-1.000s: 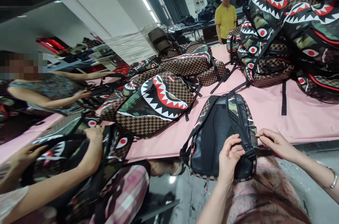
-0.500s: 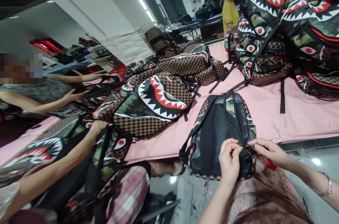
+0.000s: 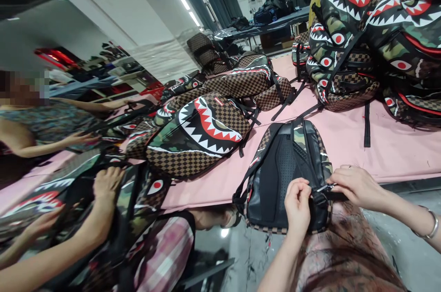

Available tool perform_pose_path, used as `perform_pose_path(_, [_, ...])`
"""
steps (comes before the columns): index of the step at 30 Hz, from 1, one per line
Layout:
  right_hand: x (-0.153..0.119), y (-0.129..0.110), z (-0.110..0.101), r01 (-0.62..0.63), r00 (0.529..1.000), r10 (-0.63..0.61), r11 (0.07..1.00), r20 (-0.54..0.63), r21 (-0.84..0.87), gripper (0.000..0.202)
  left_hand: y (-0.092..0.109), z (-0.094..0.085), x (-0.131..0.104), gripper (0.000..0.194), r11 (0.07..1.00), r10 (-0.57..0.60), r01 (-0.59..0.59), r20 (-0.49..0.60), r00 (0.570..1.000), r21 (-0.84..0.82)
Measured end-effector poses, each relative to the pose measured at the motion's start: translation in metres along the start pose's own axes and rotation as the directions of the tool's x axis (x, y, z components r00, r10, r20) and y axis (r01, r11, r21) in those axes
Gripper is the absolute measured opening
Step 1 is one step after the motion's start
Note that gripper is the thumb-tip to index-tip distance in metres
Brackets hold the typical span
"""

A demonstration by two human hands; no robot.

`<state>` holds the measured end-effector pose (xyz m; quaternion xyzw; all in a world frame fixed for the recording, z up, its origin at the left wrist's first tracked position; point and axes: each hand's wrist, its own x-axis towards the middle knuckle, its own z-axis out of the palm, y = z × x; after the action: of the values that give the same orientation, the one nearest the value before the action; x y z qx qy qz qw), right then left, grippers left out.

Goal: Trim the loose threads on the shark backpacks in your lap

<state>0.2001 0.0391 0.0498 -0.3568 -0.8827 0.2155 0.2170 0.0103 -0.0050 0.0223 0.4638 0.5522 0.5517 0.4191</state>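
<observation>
Backpack (image 3: 267, 191) lies back-panel up across the pink table's (image 3: 203, 191) near edge. Right hand (image 3: 356, 186) is gripping a small metal tool (image 3: 325, 187) at the bag's side; left hand (image 3: 298, 204) just beside, fingertips pinched, can't tell on what.

Backpack (image 3: 280, 168) over table edge (image 3: 198, 200) (others (image 3: 358, 96) beyond)

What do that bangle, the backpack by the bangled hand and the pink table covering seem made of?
Bangle: likely polished metal, silvery with bright highlights. Backpack: probably real or imitation leather partly, given its glossy black panels; the matte, dotted centre looks like mesh. Pink table covering: perhaps vinyl or coated fabric, smooth with soft creases.
</observation>
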Motion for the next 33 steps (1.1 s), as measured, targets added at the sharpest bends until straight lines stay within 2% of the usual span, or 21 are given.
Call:
perform_pose_path(2, [-0.008,0.006,0.013,-0.134,0.988,0.149,0.957,-0.041,0.257,0.02,0.0,0.001,0.001,0.027,0.95,-0.179,0.18,0.025,0.983,-0.256])
perform_pose_path(4, [-0.019,0.009,0.036,-0.248,0.949,0.315,0.797,-0.028,0.551,0.023,0.0,0.002,0.002,0.042,0.827,-0.306,0.318,0.104,0.947,-0.463])
perform_pose_path(6, [-0.028,0.009,0.065,-0.293,0.913,0.407,0.628,0.017,0.721,0.038,0.001,0.001,0.004,0.052,0.752,-0.335,0.369,0.165,0.928,-0.546])
perform_pose_path(7, [-0.032,0.007,0.08,-0.327,0.894,0.447,0.579,0.045,0.747,0.043,0.001,0.0,0.005,0.054,0.748,-0.333,0.379,0.186,0.924,-0.545])
perform_pose_path(8, [-0.034,0.005,0.093,-0.354,0.863,0.505,0.568,0.024,0.743,0.039,0.002,-0.001,0.008,0.052,0.763,-0.327,0.389,0.21,0.921,-0.517])
perform_pose_path(10, [-0.036,0.002,0.11,-0.393,0.824,0.563,0.642,-0.057,0.658,0.021,0.001,-0.006,0.015,0.047,0.839,-0.323,0.4,0.254,0.912,-0.369])
perform_pose_path(12, [-0.035,0.0,0.117,-0.408,0.82,0.542,0.78,-0.185,0.475,0.019,-0.002,-0.012,0.024,0.044,0.908,-0.349,0.399,0.292,0.89,-0.131])
perform_pose_path(15, [-0.033,-0.003,0.115,-0.352,0.875,0.368,0.93,-0.314,0.108,0.022,-0.011,-0.015,0.036,0.045,0.913,-0.402,0.35,0.318,0.859,0.208])
perform_pose_path(17, [-0.032,-0.007,0.112,-0.289,0.912,0.247,0.953,-0.327,-0.088,0.021,-0.018,-0.012,0.039,0.042,0.903,-0.395,0.307,0.3,0.868,0.302])
perform_pose_path(20, [-0.032,-0.016,0.111,-0.276,0.919,0.205,0.944,-0.335,-0.179,0.022,-0.026,-0.003,0.037,0.039,0.926,-0.368,0.333,0.228,0.901,0.177])
perform_pose_path(23, [-0.034,-0.024,0.107,-0.291,0.899,0.283,0.956,-0.333,0.028,0.017,-0.028,0.004,0.032,0.039,0.908,-0.386,0.405,0.159,0.909,-0.111])
perform_pose_path(25, [-0.037,-0.024,0.103,-0.284,0.889,0.353,0.925,-0.291,0.254,0.027,-0.027,0.005,0.029,0.037,0.813,-0.446,0.457,0.119,0.887,-0.361])
perform_pose_path(27, [-0.04,-0.018,0.096,-0.296,0.874,0.412,0.871,-0.256,0.393,0.034,-0.026,0.004,0.027,0.037,0.679,-0.524,0.493,0.111,0.844,-0.543])
perform_pose_path(30, [-0.04,-0.001,0.084,-0.331,0.856,0.44,0.869,-0.271,0.367,0.022,-0.026,0.003,0.026,0.037,0.616,-0.563,0.528,0.143,0.814,-0.584])
perform_pose_path(33, [-0.032,0.014,0.073,-0.265,0.902,0.335,0.928,-0.274,0.262,0.017,-0.024,0.004,0.025,0.033,0.605,-0.529,0.547,0.222,0.819,-0.578])
